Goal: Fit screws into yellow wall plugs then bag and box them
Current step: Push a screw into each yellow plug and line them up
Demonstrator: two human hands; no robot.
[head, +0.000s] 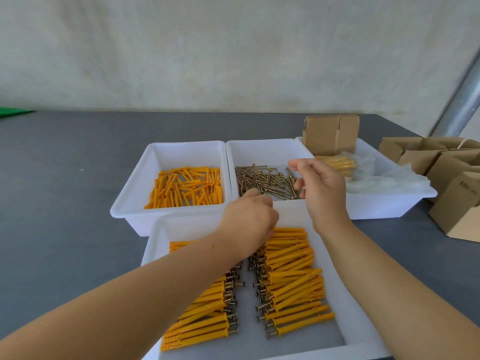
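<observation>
From my head camera, I judge I'm in the fitting step: screws going into plugs, with bagging and boxing yet to come for most of them. My left hand [249,219] hovers over the far edge of the near tray [335,294], fingers curled downward; whether they hold anything I cannot tell, since the back of the hand hides them. My right hand [319,188] hangs over the screw tray [267,149] at twelve o'clock, fingers loosely spread and holding nothing I can see. The next move probably calls for pinching one loose screw [265,181] and a yellow plug [187,189] from the tray at eleven o'clock, then lining the tip up with the plug's mouth.

The near tray holds two rows of fitted plugs [293,287], screw heads facing the middle gap. At one o'clock a third tray [389,206] holds flat cardboard [330,133], clear bags [384,178] and a bagged bundle [337,163]. Folded boxes [452,162] stand at two o'clock.
</observation>
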